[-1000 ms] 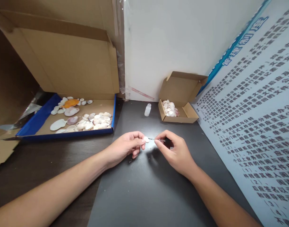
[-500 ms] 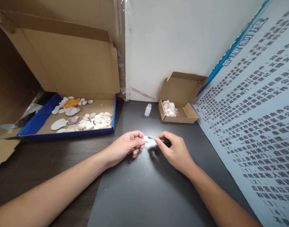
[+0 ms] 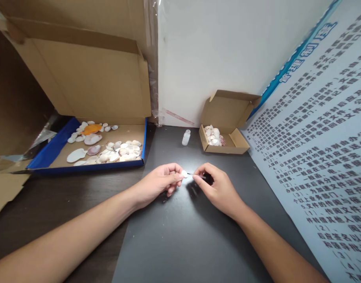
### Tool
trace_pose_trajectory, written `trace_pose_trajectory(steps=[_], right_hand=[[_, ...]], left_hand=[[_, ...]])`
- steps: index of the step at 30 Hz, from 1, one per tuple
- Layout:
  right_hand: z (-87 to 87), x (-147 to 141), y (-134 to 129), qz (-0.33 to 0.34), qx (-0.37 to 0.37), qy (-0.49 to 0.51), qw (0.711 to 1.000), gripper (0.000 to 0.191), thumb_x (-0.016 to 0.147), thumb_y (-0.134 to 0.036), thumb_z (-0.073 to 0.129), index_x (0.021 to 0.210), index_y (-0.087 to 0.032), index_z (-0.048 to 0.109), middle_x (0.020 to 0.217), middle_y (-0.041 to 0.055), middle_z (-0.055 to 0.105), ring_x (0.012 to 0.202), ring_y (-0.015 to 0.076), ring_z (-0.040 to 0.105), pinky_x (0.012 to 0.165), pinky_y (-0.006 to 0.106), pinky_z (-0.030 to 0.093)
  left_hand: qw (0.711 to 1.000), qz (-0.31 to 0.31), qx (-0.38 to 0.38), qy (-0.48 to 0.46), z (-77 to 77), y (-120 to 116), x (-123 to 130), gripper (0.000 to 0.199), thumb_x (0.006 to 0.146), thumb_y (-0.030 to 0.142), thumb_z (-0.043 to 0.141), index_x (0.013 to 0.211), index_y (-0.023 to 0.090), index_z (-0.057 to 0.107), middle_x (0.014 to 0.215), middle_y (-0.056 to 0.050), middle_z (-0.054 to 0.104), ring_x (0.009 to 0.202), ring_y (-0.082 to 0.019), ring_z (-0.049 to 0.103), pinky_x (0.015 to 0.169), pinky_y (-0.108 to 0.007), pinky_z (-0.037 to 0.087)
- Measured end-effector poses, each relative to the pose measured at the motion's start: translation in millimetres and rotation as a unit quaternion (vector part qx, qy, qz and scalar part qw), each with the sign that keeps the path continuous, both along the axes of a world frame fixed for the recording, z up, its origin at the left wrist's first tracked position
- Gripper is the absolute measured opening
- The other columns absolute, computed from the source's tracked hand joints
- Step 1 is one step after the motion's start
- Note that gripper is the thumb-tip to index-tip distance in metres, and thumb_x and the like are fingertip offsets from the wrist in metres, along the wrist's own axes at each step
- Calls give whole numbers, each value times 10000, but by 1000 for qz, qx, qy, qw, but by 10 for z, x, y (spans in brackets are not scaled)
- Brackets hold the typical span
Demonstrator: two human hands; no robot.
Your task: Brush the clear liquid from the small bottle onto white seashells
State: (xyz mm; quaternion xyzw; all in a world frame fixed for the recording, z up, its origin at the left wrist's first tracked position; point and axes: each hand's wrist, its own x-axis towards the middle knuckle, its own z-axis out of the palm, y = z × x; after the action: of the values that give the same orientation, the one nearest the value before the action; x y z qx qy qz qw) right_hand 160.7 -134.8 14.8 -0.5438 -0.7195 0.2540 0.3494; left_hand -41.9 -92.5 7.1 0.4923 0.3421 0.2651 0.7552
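Note:
Between the thumb and fingers of my left hand (image 3: 163,179) is a small white seashell (image 3: 184,173), held just above the dark mat. My right hand (image 3: 217,184) pinches a thin brush (image 3: 190,174) whose dark tip points left and reaches the shell's right edge. The rest of the brush is mostly hidden by my fingers. Behind both hands stands a small whitish bottle (image 3: 185,138), upright, with no cap on its neck.
At the left, an open blue-edged cardboard box (image 3: 143,147) holds many shells, one of them orange. A smaller open cardboard box (image 3: 227,149) with shells stands back right. A white wall panel rises behind, and a printed poster (image 3: 325,157) leans along the right.
The view has shifted slightly, so everything sits a little further right. The brush shows more clearly at the shell's edge; both hands keep their grips.

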Motion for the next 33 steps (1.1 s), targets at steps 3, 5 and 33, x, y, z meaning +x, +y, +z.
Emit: trace_pose_trajectory(steps=[3, 5, 33], right_hand=[[1, 5, -2, 14, -5, 26, 1000, 82, 913, -227, 591, 834, -205, 599, 789, -1, 603, 716, 147, 547, 640, 256, 403], [-5, 5, 4, 17, -3, 26, 1000, 80, 913, -228, 589, 837, -205, 596, 788, -4, 596, 706, 144, 541, 632, 256, 399], [15, -21, -11, -12, 17, 3, 1000, 135, 923, -242, 579, 804, -198, 624, 737, -5, 590, 677, 138, 529, 611, 254, 378]], left_hand=[[1000, -1, -1, 0, 2, -5, -1, 254, 821, 362, 697, 873, 164, 546, 664, 52, 548, 489, -36, 414, 485, -182, 341], [1000, -3, -1, -2, 2, -7, -2, 253, 823, 362, 695, 869, 164, 544, 663, 53, 546, 489, -35, 414, 486, -180, 342], [999, -5, 23, 38, -1, 8, -5, 288, 845, 436, 668, 900, 166, 581, 598, 71, 489, 480, -42, 387, 471, -173, 314]])
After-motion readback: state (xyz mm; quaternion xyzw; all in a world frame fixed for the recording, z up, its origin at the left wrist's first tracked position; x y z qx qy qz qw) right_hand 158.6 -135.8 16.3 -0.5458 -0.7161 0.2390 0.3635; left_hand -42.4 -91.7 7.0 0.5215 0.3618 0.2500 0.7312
